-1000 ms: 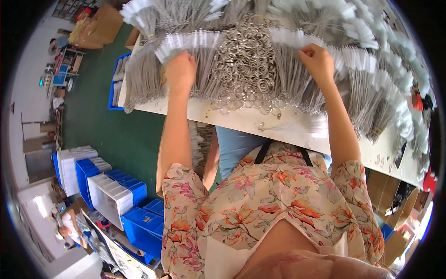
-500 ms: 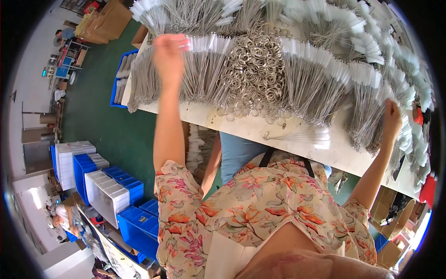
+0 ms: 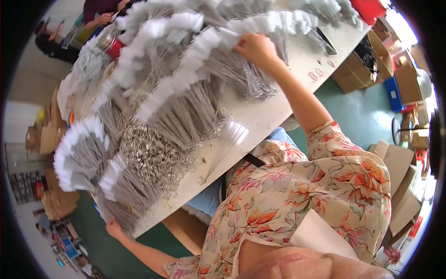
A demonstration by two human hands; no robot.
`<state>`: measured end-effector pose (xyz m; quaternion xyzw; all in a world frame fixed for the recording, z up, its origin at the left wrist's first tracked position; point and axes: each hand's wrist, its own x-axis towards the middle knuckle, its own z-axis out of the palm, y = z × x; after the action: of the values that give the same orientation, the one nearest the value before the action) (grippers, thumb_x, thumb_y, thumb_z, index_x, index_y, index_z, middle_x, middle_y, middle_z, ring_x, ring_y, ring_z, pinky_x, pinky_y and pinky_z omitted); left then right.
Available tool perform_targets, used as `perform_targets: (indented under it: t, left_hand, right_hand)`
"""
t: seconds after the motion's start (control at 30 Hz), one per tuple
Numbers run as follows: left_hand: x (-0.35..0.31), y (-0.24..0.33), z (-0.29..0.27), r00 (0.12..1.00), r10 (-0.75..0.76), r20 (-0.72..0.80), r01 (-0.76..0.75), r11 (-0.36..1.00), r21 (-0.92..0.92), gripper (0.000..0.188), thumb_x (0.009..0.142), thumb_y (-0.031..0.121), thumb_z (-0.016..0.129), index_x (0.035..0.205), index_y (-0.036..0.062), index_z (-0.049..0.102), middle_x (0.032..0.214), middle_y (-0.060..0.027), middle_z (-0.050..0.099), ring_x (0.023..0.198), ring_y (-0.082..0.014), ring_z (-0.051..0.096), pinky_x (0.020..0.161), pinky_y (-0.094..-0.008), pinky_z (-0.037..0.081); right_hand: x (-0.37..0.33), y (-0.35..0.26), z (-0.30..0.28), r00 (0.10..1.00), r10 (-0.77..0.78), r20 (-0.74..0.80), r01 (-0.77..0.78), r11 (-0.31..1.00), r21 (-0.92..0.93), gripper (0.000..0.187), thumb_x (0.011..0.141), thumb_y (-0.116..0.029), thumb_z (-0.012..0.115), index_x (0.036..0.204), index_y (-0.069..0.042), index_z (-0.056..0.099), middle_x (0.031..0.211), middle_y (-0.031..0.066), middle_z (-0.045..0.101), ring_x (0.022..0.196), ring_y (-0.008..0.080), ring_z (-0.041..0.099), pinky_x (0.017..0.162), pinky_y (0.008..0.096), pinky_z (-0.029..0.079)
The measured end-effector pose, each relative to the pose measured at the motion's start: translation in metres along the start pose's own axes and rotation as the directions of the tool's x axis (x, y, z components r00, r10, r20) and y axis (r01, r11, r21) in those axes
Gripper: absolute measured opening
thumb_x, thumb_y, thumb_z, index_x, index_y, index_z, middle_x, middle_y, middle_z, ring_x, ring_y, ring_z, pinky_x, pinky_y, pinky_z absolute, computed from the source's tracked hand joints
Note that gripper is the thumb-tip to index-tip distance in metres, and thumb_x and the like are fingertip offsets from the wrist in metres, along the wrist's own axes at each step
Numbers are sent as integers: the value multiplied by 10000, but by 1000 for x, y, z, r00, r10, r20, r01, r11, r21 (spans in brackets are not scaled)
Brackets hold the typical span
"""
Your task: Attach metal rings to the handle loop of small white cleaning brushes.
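Rows of thin wire brushes (image 3: pixel 181 111) with white bristle ends lie fanned over the pale table (image 3: pixel 237 109). A heap of metal rings (image 3: pixel 148 153) sits among them. My right hand (image 3: pixel 258 50) is at the far row, its fingers curled in against the white bristle ends; whether a brush is pinched there is hidden. My left hand (image 3: pixel 114 228) is low at the near left table corner, beside the wire ends of a brush bundle (image 3: pixel 118 211); its fingers are small and partly hidden. Near the front edge lies a small separate group of brushes on a ring (image 3: pixel 225 149).
A red-and-silver cup-like container (image 3: pixel 110 45) stands at the far left of the table, close to another person's hand (image 3: pixel 103 19). A dark flat object (image 3: pixel 326 42) lies near the far right edge. Open cardboard boxes (image 3: pixel 362 65) stand beyond that edge.
The view has swung round to the right, so the table now slants across it. My right hand is now over the bristle ends of a row; my left is down at the table's corner.
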<state>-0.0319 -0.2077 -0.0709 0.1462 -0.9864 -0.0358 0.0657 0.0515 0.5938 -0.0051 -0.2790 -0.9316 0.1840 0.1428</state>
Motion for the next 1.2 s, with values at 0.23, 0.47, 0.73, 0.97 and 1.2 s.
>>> perform_targets:
  t: [0.23,0.47,0.73,0.97,1.2]
  left_hand:
    - [-10,46,-32,995,-85,57,85,996,6,227,688,204,631,695,-22,657,621,-159,612,618,-290,596,615,-370,446]
    - [19,35,-40,971,-208,-120,218,973,76,193,706,174,632,808,14,663,715,-124,636,643,-255,602,632,-363,473]
    - [-47,176,-112,904,-144,-401,-186,713,-676,273,918,230,490,1104,61,598,787,-34,551,546,-96,454,490,-239,412]
    - [-118,275,-105,980,2,-197,-167,538,-826,288,927,282,473,1086,83,607,714,45,415,518,-15,292,424,-169,186]
    - [-164,338,-83,960,262,99,88,54,-995,257,913,226,500,938,-10,598,708,12,433,502,-26,323,417,-172,230]
  right_hand:
    - [-9,14,-14,989,33,-146,-23,997,72,298,717,-356,666,786,-67,647,757,127,644,725,295,623,655,387,487]
    - [-2,30,-11,985,-32,-169,80,956,283,249,702,-293,679,771,-54,670,686,118,637,668,266,623,624,367,483]
    - [41,135,-112,864,360,-352,41,647,761,243,833,-220,475,907,-57,640,634,-23,520,505,70,419,454,221,343]
    - [77,224,-83,861,420,-288,-380,906,185,315,672,-376,620,853,-126,683,885,114,658,887,272,617,746,403,482]
    - [107,242,-80,957,266,-119,-246,956,162,327,658,-372,683,856,-112,701,827,113,668,841,267,631,758,352,485]
